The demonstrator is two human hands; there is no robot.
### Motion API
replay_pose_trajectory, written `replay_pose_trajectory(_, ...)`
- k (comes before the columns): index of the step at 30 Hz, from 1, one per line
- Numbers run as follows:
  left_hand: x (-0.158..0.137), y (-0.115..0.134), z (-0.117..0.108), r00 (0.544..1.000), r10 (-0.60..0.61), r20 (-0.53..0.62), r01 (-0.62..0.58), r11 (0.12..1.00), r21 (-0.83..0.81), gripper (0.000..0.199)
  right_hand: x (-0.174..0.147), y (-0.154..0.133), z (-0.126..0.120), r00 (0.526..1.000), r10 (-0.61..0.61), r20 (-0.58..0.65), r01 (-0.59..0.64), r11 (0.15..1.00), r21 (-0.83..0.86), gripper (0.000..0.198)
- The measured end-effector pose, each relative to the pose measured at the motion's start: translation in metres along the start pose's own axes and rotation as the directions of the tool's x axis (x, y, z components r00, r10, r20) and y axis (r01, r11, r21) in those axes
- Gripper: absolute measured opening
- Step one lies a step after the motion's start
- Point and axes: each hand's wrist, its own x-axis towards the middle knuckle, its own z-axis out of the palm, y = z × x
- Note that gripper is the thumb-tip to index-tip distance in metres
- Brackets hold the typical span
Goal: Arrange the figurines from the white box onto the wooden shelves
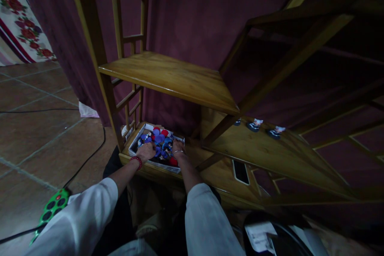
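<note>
A shallow white box point(163, 165) sits on the low wooden shelf, filled with several small figurines point(165, 150) on blue, purple and red round bases. My left hand point(146, 151) reaches into the box from its front left, among the figurines, with a red bead bracelet at the wrist. At the right side of the box is my right hand point(178, 146), its wrist wearing a silver bangle. Both hands have their fingers curled down. Whatever is between the fingers is too small and dim to make out.
Small figurines point(255, 124) stand in a row on the shelf point(270, 152) to the right. A phone point(241, 172) lies on the lower board. Above the box juts a wooden shelf board point(171, 76). A green power strip point(54, 208) with cables rests on the floor.
</note>
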Motion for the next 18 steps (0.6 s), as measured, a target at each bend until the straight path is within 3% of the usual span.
replay_pose_trajectory(18,-0.0019,0.0013,-0.0013,1.000,-0.004,0.011,0.004,1.000,0.014,0.029,-0.0072,0.0019,-0.0060,1.000,0.014,-0.006,-0.014,0.999,0.030,0.035)
